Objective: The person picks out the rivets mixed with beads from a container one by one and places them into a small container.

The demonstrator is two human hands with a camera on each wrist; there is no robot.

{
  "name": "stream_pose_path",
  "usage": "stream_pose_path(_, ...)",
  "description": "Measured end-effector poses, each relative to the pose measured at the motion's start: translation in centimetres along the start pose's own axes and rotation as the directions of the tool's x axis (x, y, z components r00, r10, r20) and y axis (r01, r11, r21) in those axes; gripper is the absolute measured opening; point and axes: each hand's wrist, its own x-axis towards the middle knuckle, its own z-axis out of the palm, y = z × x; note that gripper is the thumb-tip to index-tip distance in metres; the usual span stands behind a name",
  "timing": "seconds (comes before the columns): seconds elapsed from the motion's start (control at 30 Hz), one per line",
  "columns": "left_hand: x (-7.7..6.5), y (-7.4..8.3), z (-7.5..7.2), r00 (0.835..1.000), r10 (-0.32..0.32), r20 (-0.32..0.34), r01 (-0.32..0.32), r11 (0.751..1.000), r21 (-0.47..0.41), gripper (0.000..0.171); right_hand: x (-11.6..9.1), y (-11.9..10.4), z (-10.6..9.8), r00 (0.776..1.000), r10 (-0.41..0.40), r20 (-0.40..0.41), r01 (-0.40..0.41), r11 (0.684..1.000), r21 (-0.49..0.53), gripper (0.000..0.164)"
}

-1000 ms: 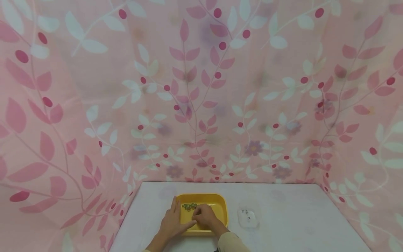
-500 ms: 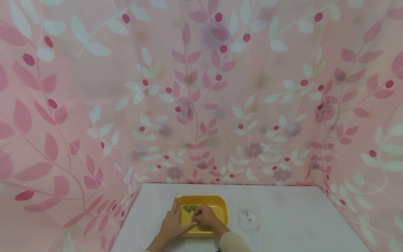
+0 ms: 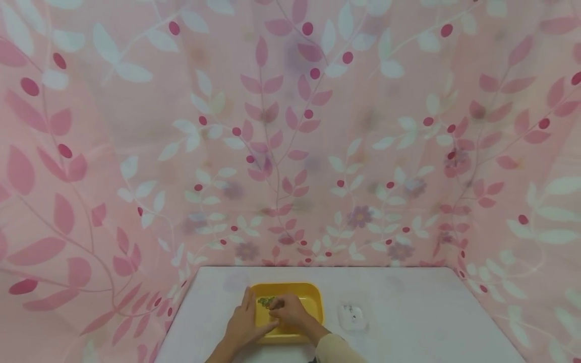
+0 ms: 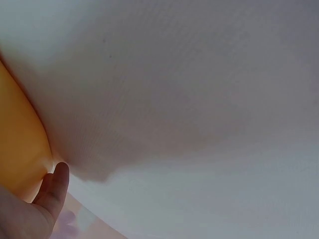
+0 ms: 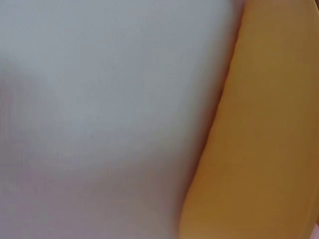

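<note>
A yellow tray (image 3: 313,302) stands on the table, with a cluster of small green pieces (image 3: 265,302) in its back left part. Along the tray's left side lies my left hand (image 3: 240,325), fingers straight and thumb stretched over the front left corner. In the left wrist view, that hand's fingertips (image 4: 61,172) are at the outer wall of the tray (image 4: 20,134). My right hand (image 3: 290,311) is over the tray with fingers and thumb curled together, close to the green pieces. Whether anything is between its fingertips is too small to tell. The right wrist view shows only table and tray wall (image 5: 259,124).
A small clear dish (image 3: 352,322) with a few tiny dark pieces stands to the right of the tray. The white tabletop (image 3: 408,312) reaches back to a pink, leaf-patterned cloth (image 3: 281,176), which hangs behind it and at both sides.
My right hand's fingertips have risen slightly and come a little nearer the green pieces. The left hand keeps its place by the tray. The head view has shifted a little.
</note>
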Motion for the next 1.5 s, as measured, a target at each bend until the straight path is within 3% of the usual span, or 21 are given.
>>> stream_pose_path(0.17, -0.2, -0.3, 0.4, 1.000, -0.002, 0.008, 0.002, 1.000, -0.018, 0.119, -0.3, 0.6, -0.6, 0.997, -0.083, -0.002, 0.083, 0.996, -0.035, 0.008)
stream_pose_path(0.27, -0.2, -0.4, 0.5, 1.000, -0.004, 0.004, 0.004, 1.000, -0.005, 0.120, -0.5, 0.7, -1.1, 0.996, -0.087, -0.009, 0.087, 0.994, -0.059, 0.008)
stream_pose_path(0.8, 0.1, -0.5, 0.6, 1.000, 0.000, 0.013, 0.001, 1.000, -0.015, 0.119, -1.5, 0.2, -4.2, 1.000, -0.010, -0.018, 0.009, 1.000, -0.026, 0.014)
stream_pose_path(1.1, 0.0, -0.3, 0.2, 1.000, -0.001, 0.018, 0.002, 0.999, -0.038, 0.116, -2.3, -1.3, -4.9, 1.000, 0.008, 0.008, -0.009, 0.995, 0.101, 0.020)
stream_pose_path(1.3, -0.1, -0.3, 0.3, 0.999, -0.003, 0.035, 0.004, 0.999, -0.051, 0.117, -2.6, -1.6, -5.3, 1.000, 0.027, 0.004, -0.027, 0.995, 0.096, 0.018)
stream_pose_path(1.5, -0.1, -0.2, 0.0, 1.000, -0.014, 0.018, 0.015, 1.000, -0.023, 0.118, -2.4, -0.9, -6.4, 1.000, -0.004, -0.014, 0.005, 0.998, 0.062, 0.016)
